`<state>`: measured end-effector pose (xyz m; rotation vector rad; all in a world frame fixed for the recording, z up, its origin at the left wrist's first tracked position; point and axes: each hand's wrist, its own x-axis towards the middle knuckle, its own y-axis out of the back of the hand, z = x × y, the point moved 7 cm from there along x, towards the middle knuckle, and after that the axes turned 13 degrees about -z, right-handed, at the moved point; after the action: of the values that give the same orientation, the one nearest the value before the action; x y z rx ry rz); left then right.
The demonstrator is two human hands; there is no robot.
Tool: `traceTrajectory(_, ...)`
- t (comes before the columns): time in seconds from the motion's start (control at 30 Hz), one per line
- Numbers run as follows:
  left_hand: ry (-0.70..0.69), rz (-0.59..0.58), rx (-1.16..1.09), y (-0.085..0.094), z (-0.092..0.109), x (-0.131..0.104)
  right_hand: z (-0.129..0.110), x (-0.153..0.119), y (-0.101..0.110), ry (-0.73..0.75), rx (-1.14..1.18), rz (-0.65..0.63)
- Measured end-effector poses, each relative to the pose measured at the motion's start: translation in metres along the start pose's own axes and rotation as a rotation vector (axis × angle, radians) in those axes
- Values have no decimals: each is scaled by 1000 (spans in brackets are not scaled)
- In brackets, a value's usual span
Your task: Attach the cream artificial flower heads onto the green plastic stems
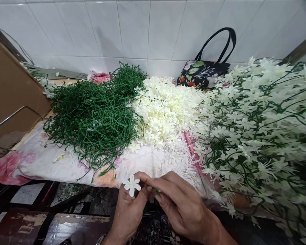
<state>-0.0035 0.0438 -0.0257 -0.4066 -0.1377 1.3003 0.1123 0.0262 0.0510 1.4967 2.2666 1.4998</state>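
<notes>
Close together at the table's front edge, both my hands are closed in pinches. A white artificial flower sticks out at my left hand, whose thumb and forefinger grip the stem area. My right hand pinches a thin green stem, mostly hidden by the fingers. Beyond them lies a tangled heap of green plastic stems on the left. Beside it spreads a pile of loose white blossoms.
A large mass of assembled white flowers on stems fills the right side. A black floral handbag leans against the tiled wall. Cardboard stands at left. A flowered cloth covers the table.
</notes>
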Motion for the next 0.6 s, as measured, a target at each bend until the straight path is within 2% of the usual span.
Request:
traceTrajectory(0.07,-33,111,-9,7,4,1,17,-3,7,-126,-102,79)
traceTrajectory(0.13,-60,174,-9,11,10,5,35,-4,9,-272,-296,114)
traceTrajectory(0.2,-68,199,8,15,16,12,48,-2,3,-358,-481,54)
traceTrajectory(0.3,-88,225,65,20,27,24,56,3,-9,-380,-635,-4)
traceTrajectory(0.43,-118,254,195,19,44,39,54,5,-12,-352,-588,32)
traceTrajectory(0.6,-75,89,517,-7,50,67,55,-1,-2,-334,-367,92)
